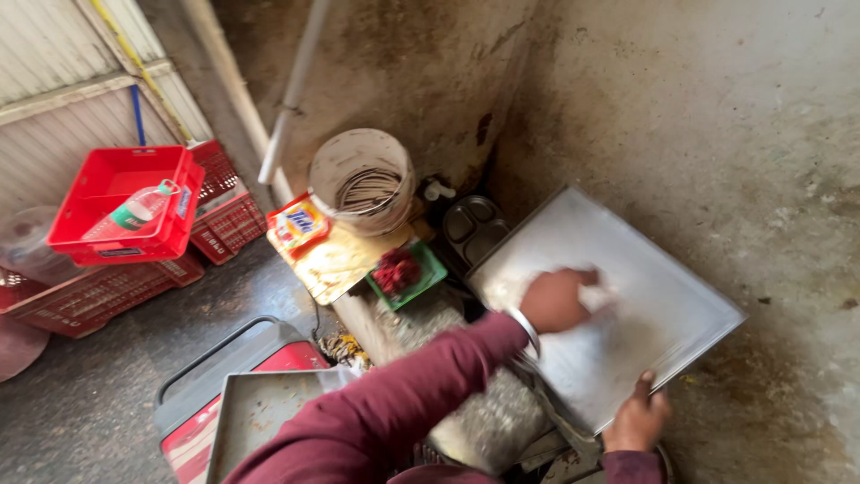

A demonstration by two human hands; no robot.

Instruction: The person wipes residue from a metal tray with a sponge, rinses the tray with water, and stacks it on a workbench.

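Steel tray, large, flat and rectangular, sits tilted in the corner of a stained concrete washing area, its far edge propped toward the wall and its near corner held low in front of the person. That slant seems to let water and suds run off while keeping the whole surface within reach.

The right hand pinches the tray's near edge, thumb on top and fingers underneath, a grasping grip that steadies the sheet so it does not slide. The left hand, in a maroon sleeve with a metal bangle at the wrist, is closed and pressed flat-side down on the middle of the tray; a pale smear, likely foam or a scrub pad, shows beside it, but what the clenched grip encloses is too blurred to say.

Just behind the tray lies a compartmented steel plate on the floor near a small tap. To its left stands a white bucket holding coiled wire-like scrubbers, with a bright orange detergent packet leaning beside it and a green dish of red scrub material just in front, all within arm's reach of the washing spot. Another flat tray rests on a red and grey box at lower left. Further left, red plastic crates are stacked, one holding a plastic bottle.
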